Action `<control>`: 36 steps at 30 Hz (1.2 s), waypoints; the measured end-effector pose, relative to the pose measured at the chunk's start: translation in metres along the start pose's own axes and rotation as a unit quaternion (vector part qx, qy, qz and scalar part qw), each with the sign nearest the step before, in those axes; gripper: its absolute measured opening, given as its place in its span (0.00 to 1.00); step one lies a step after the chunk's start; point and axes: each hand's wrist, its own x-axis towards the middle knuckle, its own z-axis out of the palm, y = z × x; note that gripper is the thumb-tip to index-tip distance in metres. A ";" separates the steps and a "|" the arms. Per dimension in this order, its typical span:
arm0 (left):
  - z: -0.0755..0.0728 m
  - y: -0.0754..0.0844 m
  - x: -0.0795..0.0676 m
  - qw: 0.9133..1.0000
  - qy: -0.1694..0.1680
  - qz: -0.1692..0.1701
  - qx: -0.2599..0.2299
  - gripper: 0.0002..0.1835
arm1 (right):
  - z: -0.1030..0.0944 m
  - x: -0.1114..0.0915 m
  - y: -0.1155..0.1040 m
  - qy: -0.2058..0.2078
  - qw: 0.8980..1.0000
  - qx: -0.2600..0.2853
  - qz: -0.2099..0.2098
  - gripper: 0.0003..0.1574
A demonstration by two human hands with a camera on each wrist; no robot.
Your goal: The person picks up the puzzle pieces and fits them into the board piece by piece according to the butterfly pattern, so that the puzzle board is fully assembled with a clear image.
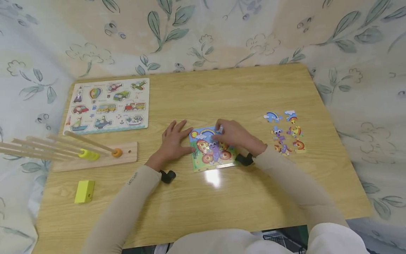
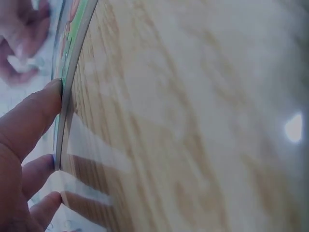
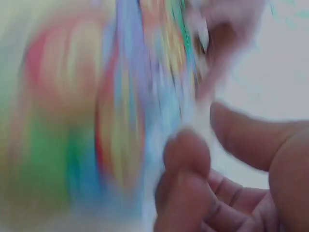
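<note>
A square jigsaw puzzle [image 1: 209, 164] with a purple butterfly, rainbow and sun lies on the table in the head view. My left hand [image 1: 173, 143] rests at its left side, thumb and a finger at the edge; in the left wrist view the fingertips [image 2: 54, 87] touch the thin board edge. Over the upper right of the puzzle is my right hand [image 1: 236, 133], bent at the fingers and covering that corner. In the right wrist view, its thumb [image 3: 246, 135] and fingers stand apart with nothing visible between them, and the picture is blurred.
Several loose jigsaw pieces [image 1: 280, 135] lie to the right in two columns. At the back left is a vehicle peg puzzle board [image 1: 118, 121]. Nearer stands a wooden base [image 1: 130, 157] with slanting rods and beads. A yellow block [image 1: 84, 191] sits at front left.
</note>
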 end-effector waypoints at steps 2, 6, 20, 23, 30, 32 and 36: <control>-0.002 -0.002 0.000 1.000 0.005 0.003 0.000 0.42 | -0.024 -0.006 0.019 0.043 0.998 -0.024 0.031 0.21; -0.003 -0.006 -0.002 1.000 0.006 0.005 0.002 0.42 | -0.065 -0.015 0.076 0.082 0.988 -0.088 0.099 0.27; 0.005 -0.009 -0.008 1.000 0.010 0.003 -0.012 0.42 | -0.086 -0.019 0.156 0.111 0.981 -0.091 0.128 0.29; 0.004 -0.009 -0.007 1.000 0.011 0.003 -0.007 0.42 | -0.080 -0.018 0.135 0.138 0.980 -0.072 0.123 0.23; 0.000 -0.007 -0.004 1.000 0.015 0.009 -0.004 0.42 | -0.043 -0.011 0.041 0.133 0.989 -0.015 -0.059 0.10; 0.000 -0.006 -0.003 1.000 0.017 0.011 -0.008 0.42 | -0.027 -0.010 0.016 0.088 0.989 0.008 -0.117 0.08; 0.003 -0.005 -0.001 1.000 0.017 0.015 -0.008 0.42 | -0.001 -0.009 -0.013 0.005 0.987 0.043 -0.157 0.09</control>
